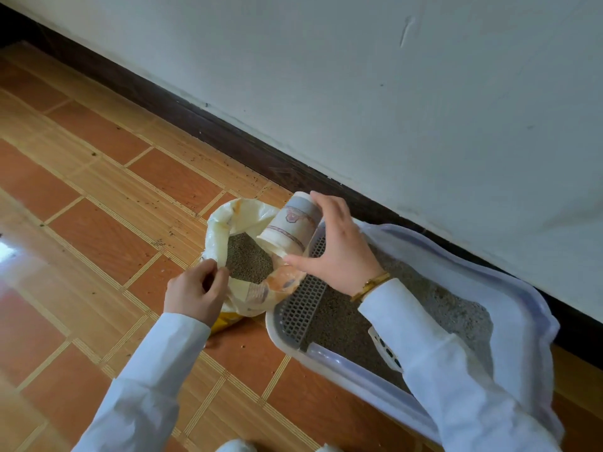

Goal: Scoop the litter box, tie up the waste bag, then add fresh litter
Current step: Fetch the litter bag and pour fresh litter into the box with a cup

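A yellow-white litter bag (pixel 228 220) stands open on the floor, grey-brown granules (pixel 248 259) showing inside. My left hand (pixel 195 290) pinches the near edge of the bag's mouth. My right hand (pixel 336 247) grips a patterned paper cup (pixel 292 228), tilted on its side with its mouth pointing down-left over the bag opening. Right of the bag sits the white litter box (pixel 326 353), holding grey litter (pixel 456 308) and a grey grid step (pixel 303 305) at its left end. A white slotted scoop (pixel 385 349) lies in the litter, partly hidden by my right sleeve.
The litter box lies along a white wall (pixel 391 93) with a dark baseboard (pixel 228 138). Loose granules are scattered on the tiled floor (pixel 114 207) left of the bag. Two white rounded shapes (pixel 235 446) show at the bottom edge.
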A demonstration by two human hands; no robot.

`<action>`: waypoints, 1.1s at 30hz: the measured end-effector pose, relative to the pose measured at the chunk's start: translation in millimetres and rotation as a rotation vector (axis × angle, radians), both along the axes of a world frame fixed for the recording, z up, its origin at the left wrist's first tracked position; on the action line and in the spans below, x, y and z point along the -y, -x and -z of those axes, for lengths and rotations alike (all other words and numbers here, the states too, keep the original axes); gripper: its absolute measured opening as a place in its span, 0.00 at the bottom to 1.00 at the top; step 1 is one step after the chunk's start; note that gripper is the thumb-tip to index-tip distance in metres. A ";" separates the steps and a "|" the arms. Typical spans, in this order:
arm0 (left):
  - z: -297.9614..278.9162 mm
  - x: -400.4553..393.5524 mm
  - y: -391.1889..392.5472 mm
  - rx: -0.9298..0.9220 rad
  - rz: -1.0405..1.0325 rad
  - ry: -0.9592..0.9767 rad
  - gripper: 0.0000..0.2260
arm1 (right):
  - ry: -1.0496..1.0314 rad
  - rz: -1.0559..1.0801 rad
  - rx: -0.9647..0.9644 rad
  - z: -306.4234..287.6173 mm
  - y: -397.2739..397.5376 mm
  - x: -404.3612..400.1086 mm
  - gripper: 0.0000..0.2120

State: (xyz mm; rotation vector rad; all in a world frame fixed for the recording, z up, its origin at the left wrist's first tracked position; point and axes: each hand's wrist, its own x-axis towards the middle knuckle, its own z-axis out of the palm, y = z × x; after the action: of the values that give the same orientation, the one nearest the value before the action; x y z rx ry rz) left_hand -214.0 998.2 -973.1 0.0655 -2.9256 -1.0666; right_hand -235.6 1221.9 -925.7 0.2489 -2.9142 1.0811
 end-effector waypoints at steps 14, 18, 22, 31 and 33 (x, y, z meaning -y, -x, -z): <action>-3.1 22.5 -9.8 -0.061 -0.013 -0.051 0.15 | -0.362 -0.279 0.351 43.7 44.8 83.1 0.39; -7.8 27.3 -11.5 -0.079 0.000 -0.032 0.15 | -0.433 -0.293 0.467 55.7 50.7 94.8 0.37; -12.6 36.0 -12.7 -0.084 -0.026 -0.016 0.15 | -0.423 -0.300 0.468 53.4 54.7 98.9 0.36; -20.4 45.8 -6.9 -0.080 -0.036 -0.004 0.15 | -0.223 -0.124 -0.050 -0.4 68.8 70.5 0.12; -20.5 41.1 -7.9 -0.049 -0.063 -0.005 0.17 | -0.411 -0.073 -0.059 1.8 76.7 63.1 0.19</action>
State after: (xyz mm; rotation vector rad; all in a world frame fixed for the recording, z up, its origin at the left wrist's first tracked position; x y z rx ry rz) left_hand -206.1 957.1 -952.6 0.1295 -2.8575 -1.0505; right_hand -312.3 1158.9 -927.5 0.3888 -3.0632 0.4570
